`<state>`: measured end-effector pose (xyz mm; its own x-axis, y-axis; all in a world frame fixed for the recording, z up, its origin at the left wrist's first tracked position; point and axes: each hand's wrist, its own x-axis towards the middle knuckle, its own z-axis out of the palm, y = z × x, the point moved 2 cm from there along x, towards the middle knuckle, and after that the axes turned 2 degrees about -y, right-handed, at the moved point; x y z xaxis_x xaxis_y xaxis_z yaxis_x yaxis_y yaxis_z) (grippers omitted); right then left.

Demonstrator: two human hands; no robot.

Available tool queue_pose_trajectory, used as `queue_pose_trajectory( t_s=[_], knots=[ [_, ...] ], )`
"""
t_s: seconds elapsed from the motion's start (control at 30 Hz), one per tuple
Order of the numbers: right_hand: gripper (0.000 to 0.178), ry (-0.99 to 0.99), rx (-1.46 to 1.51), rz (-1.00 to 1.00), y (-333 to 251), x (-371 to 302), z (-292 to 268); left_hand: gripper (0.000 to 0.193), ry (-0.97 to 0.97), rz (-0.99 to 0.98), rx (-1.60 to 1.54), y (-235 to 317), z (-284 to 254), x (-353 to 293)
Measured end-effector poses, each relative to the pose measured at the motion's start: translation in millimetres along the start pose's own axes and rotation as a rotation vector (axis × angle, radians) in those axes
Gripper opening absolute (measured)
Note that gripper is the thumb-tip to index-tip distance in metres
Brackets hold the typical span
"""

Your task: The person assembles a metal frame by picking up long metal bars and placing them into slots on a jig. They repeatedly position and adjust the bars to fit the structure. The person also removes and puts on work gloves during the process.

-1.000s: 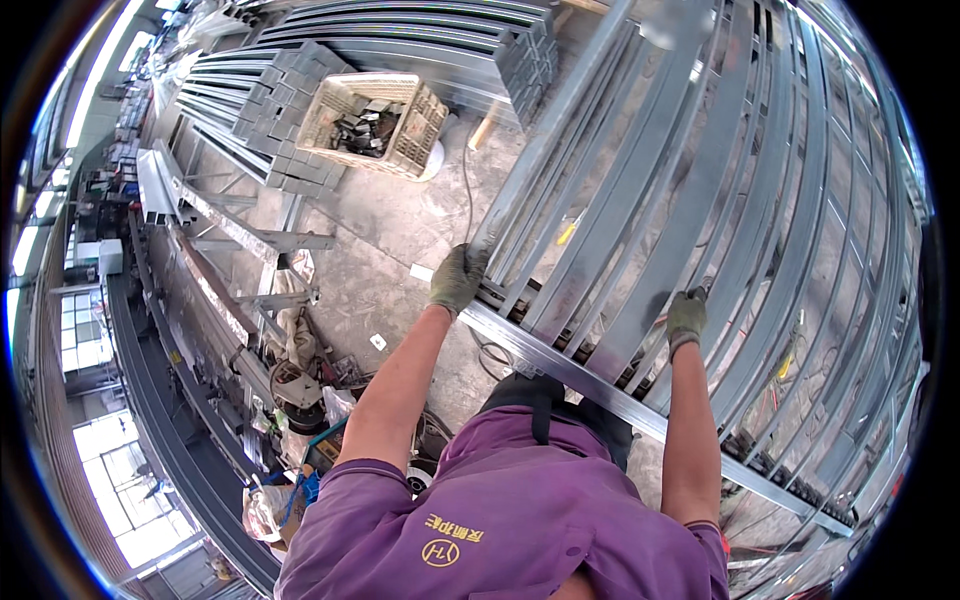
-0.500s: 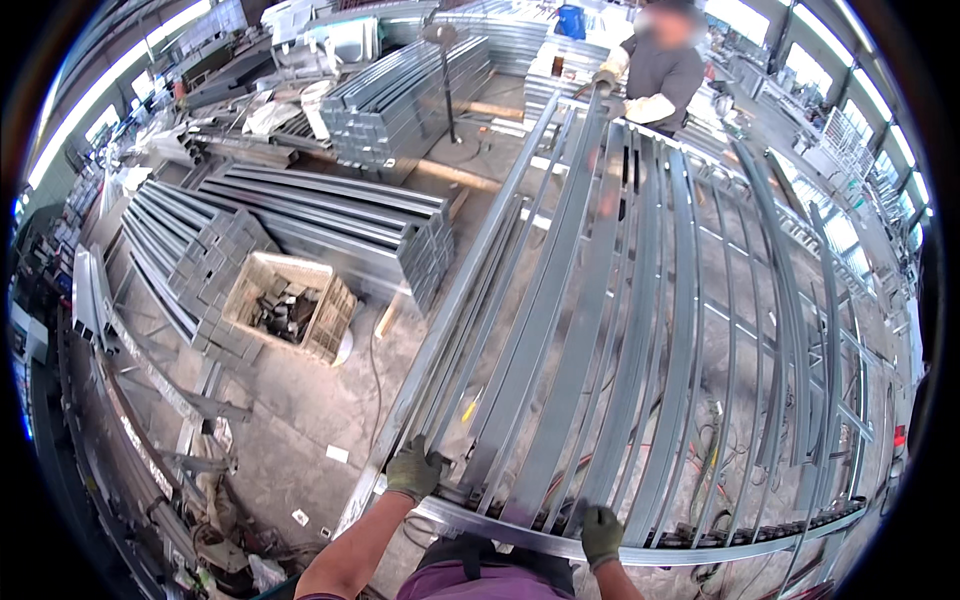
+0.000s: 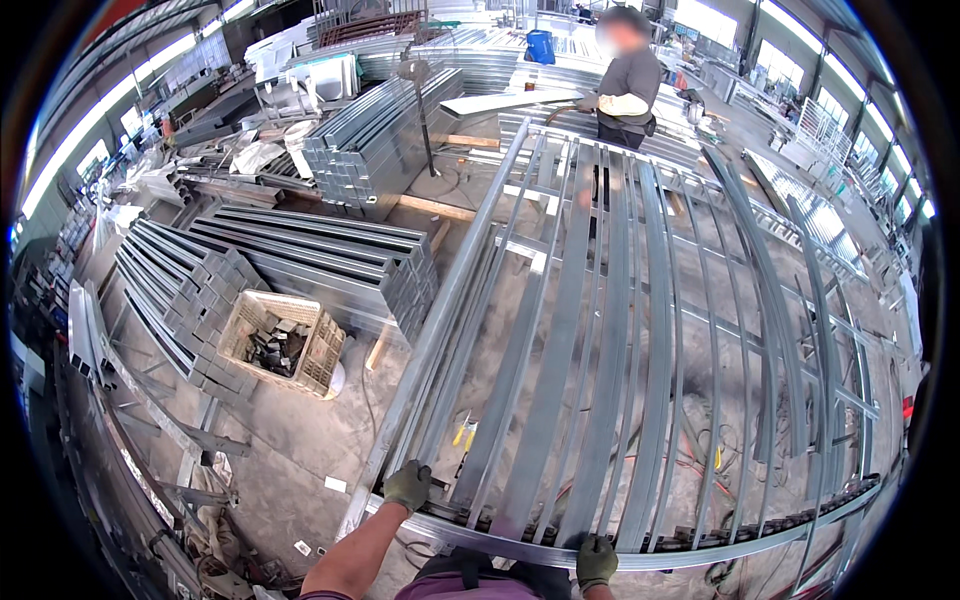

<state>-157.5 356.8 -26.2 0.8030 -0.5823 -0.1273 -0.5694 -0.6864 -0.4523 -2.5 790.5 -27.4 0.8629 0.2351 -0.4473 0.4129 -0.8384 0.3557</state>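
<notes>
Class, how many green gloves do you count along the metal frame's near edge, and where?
2: one on the left hand, by the metal frame's near left corner; one on the right hand, farther right. Neither is hidden.

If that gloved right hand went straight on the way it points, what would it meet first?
Just ahead of the right hand, likely a flat grey metal strip; whether the hand would touch it or pass above is hard to tell from this view.
</notes>
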Motion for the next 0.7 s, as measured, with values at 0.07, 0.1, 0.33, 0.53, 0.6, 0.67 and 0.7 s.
queue_pose_trajectory(
  t_s=[0.07, 0.1, 0.33, 0.53, 0.6, 0.67, 0.7],
  knots=[
    [0.031, 0.037, -0.025, -0.027, 0, 1, 4, 0.042, 0.016, 0.016, -0.006, 3, -2, 2],
    [0.031, 0.051, -0.022, -0.039, 2, 1, 6, 0.042, 0.017, 0.016, 0.014, 3, -1, 3],
    [0.040, -0.191, -0.087, 0.195, -29, 2, -24, 0.041, 0.070, 0.001, -0.029, -3, 13, 6],
    [0.035, -0.120, -0.054, 0.039, -29, 0, -26, 0.051, 0.269, 0.111, -0.063, 2, 14, -1],
    [0.036, -0.123, -0.044, 0.008, -25, -2, -25, 0.049, 0.207, 0.078, -0.196, 7, 10, -7],
    [0.036, -0.115, -0.030, -0.051, -21, -2, -19, 0.048, 0.370, 0.187, -0.166, -13, 19, -2],
    [0.037, -0.098, 0.001, -0.094, -24, -1, -20, 0.047, 0.456, 0.238, -0.154, -19, 23, 0]
  ],
)
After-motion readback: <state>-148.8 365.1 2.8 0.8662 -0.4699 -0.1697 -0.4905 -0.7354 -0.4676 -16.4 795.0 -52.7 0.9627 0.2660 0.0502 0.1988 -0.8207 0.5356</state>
